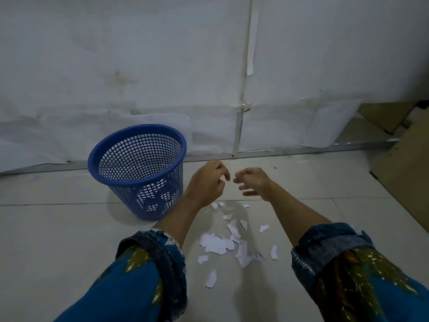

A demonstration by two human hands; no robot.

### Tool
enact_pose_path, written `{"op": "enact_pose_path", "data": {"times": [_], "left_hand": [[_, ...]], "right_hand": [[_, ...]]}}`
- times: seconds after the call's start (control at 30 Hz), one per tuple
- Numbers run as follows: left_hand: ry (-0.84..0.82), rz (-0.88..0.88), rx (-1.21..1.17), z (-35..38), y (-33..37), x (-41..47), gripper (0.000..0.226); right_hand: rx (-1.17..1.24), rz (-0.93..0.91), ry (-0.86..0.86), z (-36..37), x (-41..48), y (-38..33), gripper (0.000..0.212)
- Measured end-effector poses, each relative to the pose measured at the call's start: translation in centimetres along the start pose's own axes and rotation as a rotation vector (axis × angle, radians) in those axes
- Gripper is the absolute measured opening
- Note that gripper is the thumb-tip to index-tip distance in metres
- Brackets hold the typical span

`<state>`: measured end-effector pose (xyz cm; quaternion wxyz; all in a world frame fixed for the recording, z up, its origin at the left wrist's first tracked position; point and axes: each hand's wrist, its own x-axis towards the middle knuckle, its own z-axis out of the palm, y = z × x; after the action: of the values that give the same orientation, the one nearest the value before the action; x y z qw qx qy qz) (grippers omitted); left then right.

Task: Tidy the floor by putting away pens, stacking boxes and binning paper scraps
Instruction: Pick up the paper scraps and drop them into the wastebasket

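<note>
Several torn white paper scraps (216,244) lie scattered on the pale tiled floor between my forearms. A blue mesh bin (139,168) stands upright to the left, with white scraps showing through its lower wall. My left hand (205,182) hovers just right of the bin and above the far end of the scraps. Its fingers curl toward the thumb, and whether they pinch a small scrap is unclear. My right hand (254,182) hovers close beside it, fingers loosely curled and holding nothing. No pens or boxes are in view.
A white sheet-covered wall (209,66) with a metal base rail (301,151) runs right behind the bin. Brown cardboard sheets (401,163) lie on the floor at the far right. My blue patterned sleeves fill the lower corners.
</note>
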<state>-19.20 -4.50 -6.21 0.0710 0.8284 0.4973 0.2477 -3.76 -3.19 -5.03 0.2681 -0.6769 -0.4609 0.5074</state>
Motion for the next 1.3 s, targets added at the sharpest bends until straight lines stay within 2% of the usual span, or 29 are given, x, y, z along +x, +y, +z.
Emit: {"op": "enact_pose_path", "data": {"times": [0.13, 0.23, 0.3, 0.37, 0.53, 0.63, 0.77, 0.87, 0.97, 1.07, 1.2, 1.3], "left_hand": [[-0.492, -0.053, 0.119, 2.9, -0.2, -1.3, 0.039], [-0.826, -0.107, 0.281, 5.2, -0.9, -2.6, 0.079], [-0.972, -0.136, 0.365, 6.5, -1.1, -4.0, 0.109], [-1.038, -0.151, 0.385, 7.6, -1.3, -5.5, 0.124], [-1.0, -0.085, 0.393, 9.5, -2.5, -7.7, 0.129], [-0.935, 0.05, 0.489, 10.4, -2.7, -8.3, 0.12], [-0.904, 0.09, 0.525, 11.3, -3.0, -8.8, 0.104], [-0.852, 0.054, 0.479, 11.5, -3.2, -8.8, 0.082], [-0.728, 0.057, 0.431, 12.0, -3.3, -8.5, 0.067], [-0.811, -0.068, 0.263, 12.1, -2.8, -8.2, 0.05], [-0.807, -0.098, 0.181, 12.6, -2.4, -7.3, 0.033], [-0.784, -0.218, 0.131, 12.9, -2.0, -6.8, 0.028]], "right_hand": [[-0.497, 0.094, -0.14, -1.4, 0.7, 4.5, 0.051], [-0.923, 0.057, -0.252, -1.2, 1.0, 8.0, 0.084], [-1.088, -0.023, -0.293, -0.3, 0.8, 10.0, 0.104], [-1.175, -0.112, -0.313, 0.7, 0.5, 11.5, 0.114], [-1.291, -0.256, -0.42, 3.2, 1.1, 12.9, 0.128], [-1.377, -0.331, -0.395, 3.9, 1.5, 13.6, 0.118], [-1.308, -0.363, -0.402, 3.7, 2.2, 14.3, 0.097], [-1.21, -0.378, -0.369, 3.4, 3.0, 15.0, 0.076], [-1.114, -0.41, -0.336, 3.1, 3.2, 15.8, 0.051], [-1.066, -0.386, -0.315, 3.0, 3.1, 16.0, 0.029], [-1.047, -0.341, -0.298, 2.7, 3.1, 15.6, 0.027], [-1.033, -0.306, -0.283, 2.9, 3.2, 15.7, 0.028]]}}
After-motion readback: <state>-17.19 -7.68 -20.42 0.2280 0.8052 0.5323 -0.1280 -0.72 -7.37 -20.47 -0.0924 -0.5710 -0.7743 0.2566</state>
